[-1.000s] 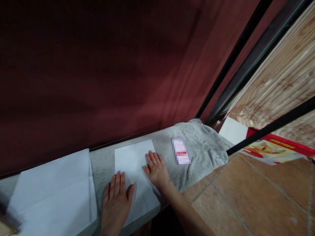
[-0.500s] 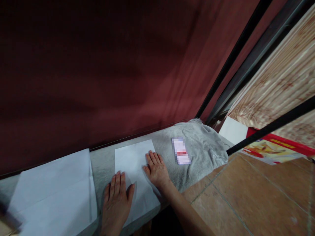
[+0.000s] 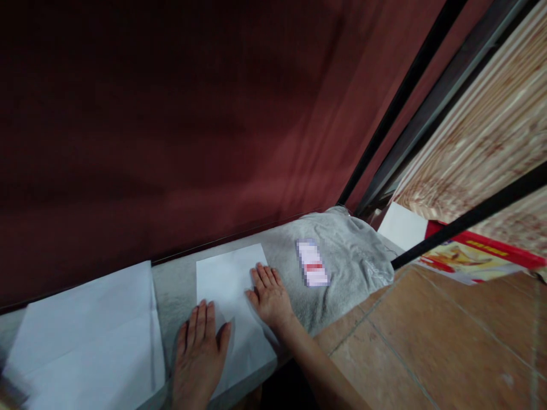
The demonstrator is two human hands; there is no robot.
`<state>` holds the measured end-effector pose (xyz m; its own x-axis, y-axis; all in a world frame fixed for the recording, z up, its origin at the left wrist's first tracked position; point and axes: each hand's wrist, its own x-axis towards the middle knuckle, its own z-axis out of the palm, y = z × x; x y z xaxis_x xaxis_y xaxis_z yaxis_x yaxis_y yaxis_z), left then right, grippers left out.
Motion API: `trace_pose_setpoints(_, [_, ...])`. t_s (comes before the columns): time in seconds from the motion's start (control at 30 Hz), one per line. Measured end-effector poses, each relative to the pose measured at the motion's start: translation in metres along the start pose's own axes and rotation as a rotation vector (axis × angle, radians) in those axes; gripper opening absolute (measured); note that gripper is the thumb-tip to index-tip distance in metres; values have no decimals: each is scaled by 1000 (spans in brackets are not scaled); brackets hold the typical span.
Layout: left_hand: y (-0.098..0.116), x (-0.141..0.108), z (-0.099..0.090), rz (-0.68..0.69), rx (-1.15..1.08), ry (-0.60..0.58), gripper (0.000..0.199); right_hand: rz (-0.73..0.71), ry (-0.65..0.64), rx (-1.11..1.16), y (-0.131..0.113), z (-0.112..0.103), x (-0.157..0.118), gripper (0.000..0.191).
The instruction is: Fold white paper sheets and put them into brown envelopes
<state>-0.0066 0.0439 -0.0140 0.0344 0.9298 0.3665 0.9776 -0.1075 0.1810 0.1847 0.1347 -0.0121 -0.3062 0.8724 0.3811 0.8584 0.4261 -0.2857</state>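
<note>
White paper (image 3: 226, 276) lies flat on a grey ledge (image 3: 173, 285), with both hands resting on it. At far left is a larger white sheet (image 3: 92, 333), apart from the first and touched by neither hand. Next comes the left hand (image 3: 200, 353), palm down across the paper's left edge, its fingers close together and the thumb spread, gripping nothing. Right of it, the right hand (image 3: 270, 297) lies flat over the right edge, likewise unclenched, thumb on the paper. Just beyond sits a blurred, phone-shaped thing (image 3: 313, 266) on rumpled grey cloth (image 3: 359, 247), then a red and yellow box (image 3: 474, 257) above the tiled floor (image 3: 431, 324). Little has changed over the last second: the whole view has slid slightly left, probably from the head turning, while the hands keep their places on the paper. That suggests a pause, with the paper held steady.
</note>
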Motion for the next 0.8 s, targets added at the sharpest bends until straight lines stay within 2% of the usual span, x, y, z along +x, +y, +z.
trace_pose_setpoints(0.8, [2,2,-3,-13,-16,4,73,-3,-13,-10,1,2,0,60])
